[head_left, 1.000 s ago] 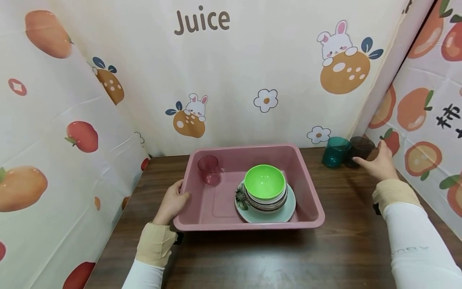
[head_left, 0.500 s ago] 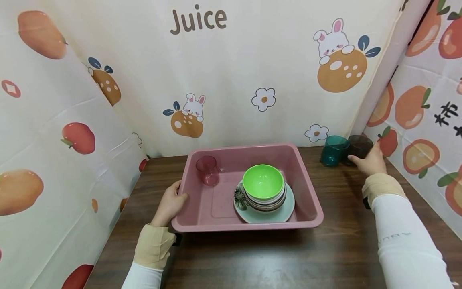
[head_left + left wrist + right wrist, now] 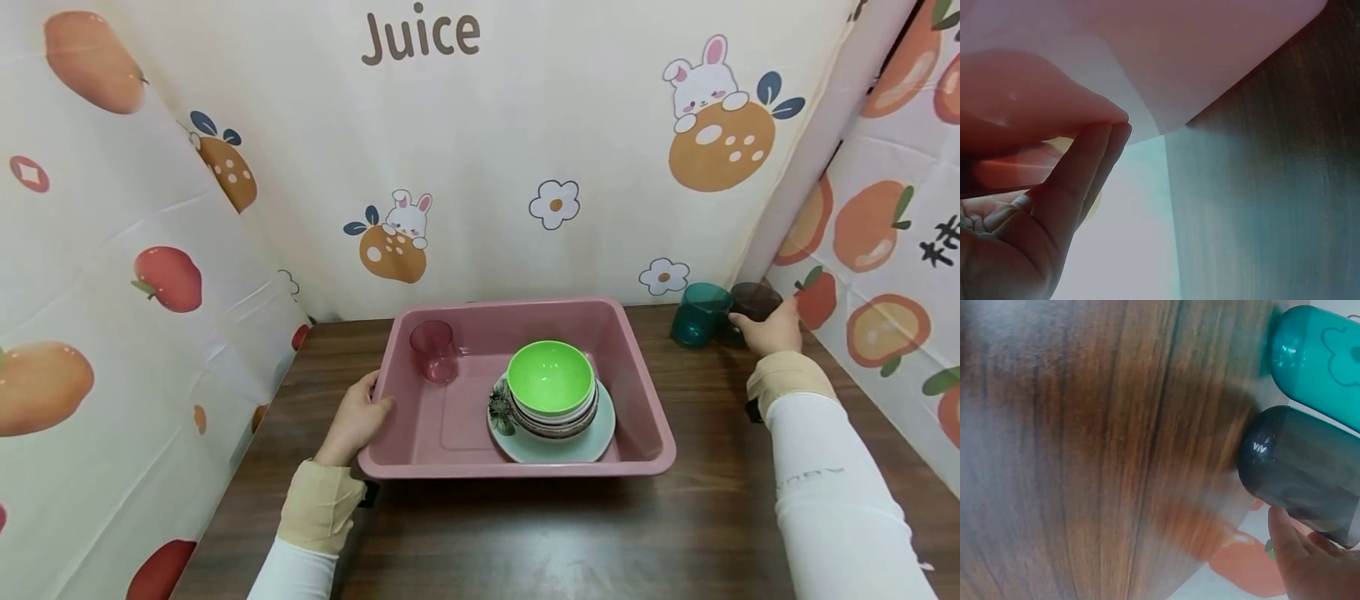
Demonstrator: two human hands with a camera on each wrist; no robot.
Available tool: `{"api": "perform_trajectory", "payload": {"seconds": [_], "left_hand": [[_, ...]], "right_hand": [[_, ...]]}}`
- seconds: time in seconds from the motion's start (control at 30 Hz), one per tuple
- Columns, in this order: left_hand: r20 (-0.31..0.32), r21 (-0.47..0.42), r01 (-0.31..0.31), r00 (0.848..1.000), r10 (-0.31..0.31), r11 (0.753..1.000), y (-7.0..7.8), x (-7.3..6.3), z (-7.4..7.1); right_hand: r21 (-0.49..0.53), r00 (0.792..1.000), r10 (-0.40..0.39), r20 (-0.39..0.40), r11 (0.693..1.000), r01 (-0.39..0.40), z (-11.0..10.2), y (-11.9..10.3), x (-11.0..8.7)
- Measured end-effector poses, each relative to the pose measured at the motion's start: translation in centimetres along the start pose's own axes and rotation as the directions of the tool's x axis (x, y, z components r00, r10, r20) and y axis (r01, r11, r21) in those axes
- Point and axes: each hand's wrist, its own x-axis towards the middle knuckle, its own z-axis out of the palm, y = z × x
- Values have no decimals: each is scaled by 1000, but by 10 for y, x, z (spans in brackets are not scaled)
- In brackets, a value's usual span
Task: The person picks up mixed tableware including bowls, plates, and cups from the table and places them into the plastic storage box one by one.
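Note:
My left hand (image 3: pixel 356 421) grips the left rim of a pink plastic basin (image 3: pixel 637 392); in the left wrist view the thumb and fingers (image 3: pixel 1088 156) pinch its wall. At the back right, my right hand (image 3: pixel 772 332) is around a dark translucent cup (image 3: pixel 753 298), thumb toward its left front and fingers at its right. In the right wrist view the hand touches the side of the dark cup (image 3: pixel 1297 469), which stands on the table. Beside it stands a teal cup (image 3: pixel 701 317).
Inside the basin, a reddish clear cup (image 3: pixel 435 354) stands at the back left. A green bowl (image 3: pixel 550 377) tops a stack of bowls on a pale plate (image 3: pixel 603 437). The brown wooden table (image 3: pixel 480 542) meets fruit-printed cloth walls (image 3: pixel 495 150) at the back and sides.
My right hand has moved left and in against the dark cup, and its fingers have drawn closer round it. The left hand keeps its hold on the basin, which has not moved.

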Motion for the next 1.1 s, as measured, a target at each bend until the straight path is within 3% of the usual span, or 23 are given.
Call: {"api": "perform_trajectory", "payload": {"seconds": [0.37, 0.73, 1.1], "left_hand": [[-6, 20, -4, 1000, 5, 1000, 1, 3, 2], [-21, 11, -2, 1000, 3, 1000, 2, 0, 0], [-16, 18, -6, 1000, 6, 1000, 2, -2, 0]], "right_hand": [[-57, 1000, 5, -8, 998, -5, -5, -3, -3], [50, 995, 76, -62, 996, -73, -2, -5, -12], [87, 996, 34, -82, 996, -27, 0, -1, -16]]}}
